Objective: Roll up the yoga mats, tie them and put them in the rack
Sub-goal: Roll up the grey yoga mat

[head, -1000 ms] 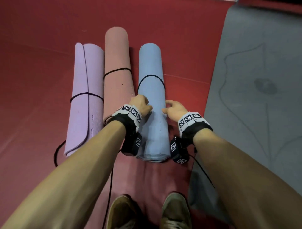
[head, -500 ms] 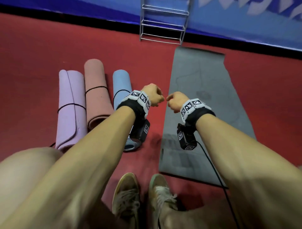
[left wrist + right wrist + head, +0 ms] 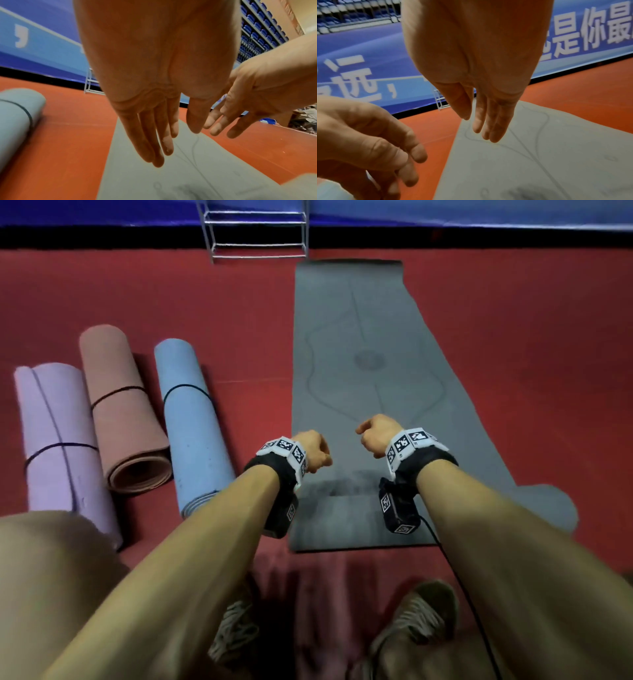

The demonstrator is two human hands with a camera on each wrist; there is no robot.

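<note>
Yoga mats lie across the red floor [image 3: 239, 337]. Farthest left is the rolled lilac mat [image 3: 58, 440], bound by a dark cord around its middle. Touching its right side is the rolled pink mat [image 3: 120, 405], also tied with a dark cord, its open end facing the camera. Just beside that is the rolled blue mat [image 3: 191, 426], with a cord around its upper part; its near end is partly hidden behind the left forearm.

Right of the blue roll, with a strip of bare floor between them, the grey mat [image 3: 359, 344] lies flat and unrolled, running away from the person toward the metal rack [image 3: 257, 237], which stands at the far edge of the floor against the blue banner wall [image 3: 479, 213].

Both hands hover above the near end of the grey mat, apart from each other and, as far as the views show, not touching it. The left hand [image 3: 310, 448] hangs over the mat's left part, fingers extended downward and held close together, holding nothing. The right hand [image 3: 376, 434] is over the middle of the mat, fingers likewise straight and relaxed, empty.

A thin black cable [image 3: 455, 573] runs back from the right wrist camera. Two shoes [image 3: 414, 621] stand on the floor short of the mat's near edge.
</note>
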